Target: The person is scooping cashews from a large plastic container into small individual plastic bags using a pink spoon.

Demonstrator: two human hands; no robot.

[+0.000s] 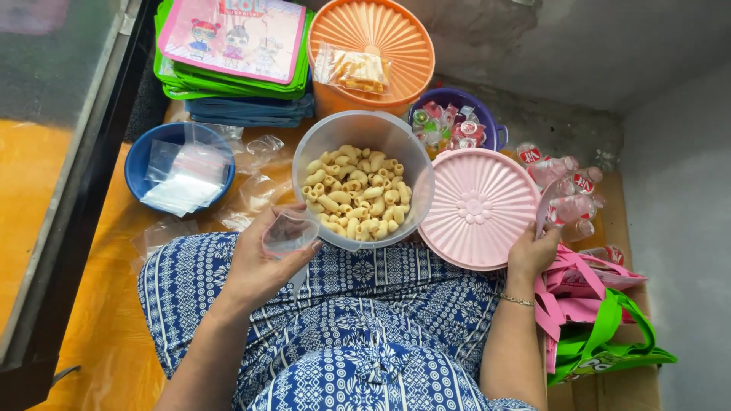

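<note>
My left hand point(263, 259) holds a small clear plastic bag point(289, 232), open at the top, just in front of a clear round tub point(364, 129) of yellow elbow-shaped snacks point(354, 194). The bag touches the tub's near rim. My right hand point(533, 251) grips a pink spoon-like scoop point(545, 205) beside a round pink lid point(476, 207), to the right of the tub. My lap is covered in blue and white patterned cloth point(358, 320).
A blue bowl point(141, 164) of clear bags sits at left. Behind stand an orange lidded tub point(373, 30) with a snack packet on it, a purple bowl point(487, 122) of jelly cups, stacked cartoon pouches point(228, 38) and small bottles point(567, 186). Pink and green bags point(601, 320) lie at right.
</note>
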